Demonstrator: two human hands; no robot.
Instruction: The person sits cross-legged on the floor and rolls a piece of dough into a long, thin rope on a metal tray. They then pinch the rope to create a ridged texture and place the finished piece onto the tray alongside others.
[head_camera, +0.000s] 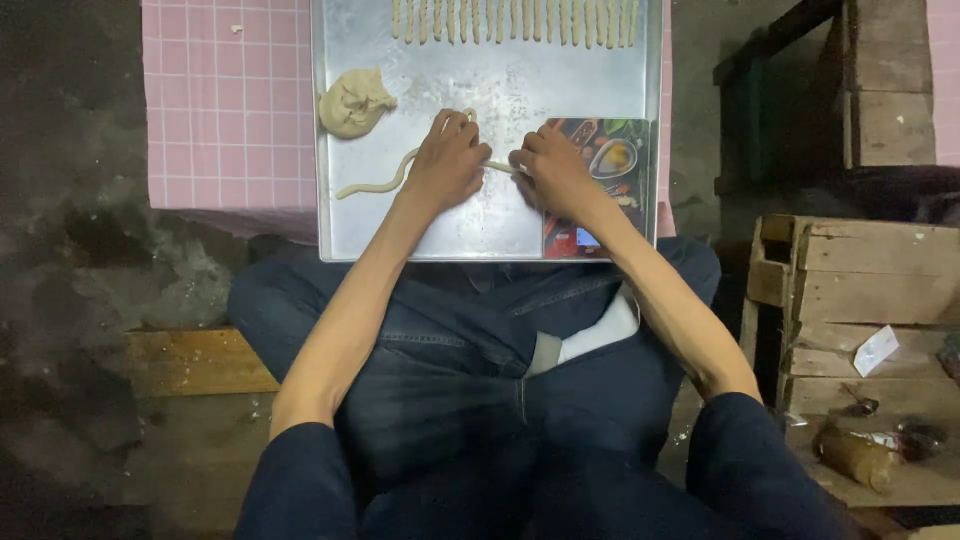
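— Where are the two hands?

— Both sit near the middle of the frame, over a metal tray (420, 235). The left hand (447, 160) lies palm down with its fingers curled onto a thin rope of dough (372, 184). The right hand (553, 172) is just beside it, fingers bent and pinching the same rope where it comes out between the two hands.

— And the rope itself?

— It trails from under the left hand toward the lower left, curving across the bare metal — its free end lies well clear of the tray's left rim. A short pale stretch shows in the gap between the hands.

— What else is on the tray?

— A lump of dough (353, 101) rests at the upper left of the tray, apart from the rope. Along the top edge of the frame runs a row of dough sticks (515, 21), set side by side. Under the right hand, in the tray's lower right corner, lies a colourful printed card (600, 200).

— What is the tray standing on?

— A pink checked cloth (230, 100) shows at its left, in the upper left of the frame. At the right of the frame stands a wooden crate (860, 290).
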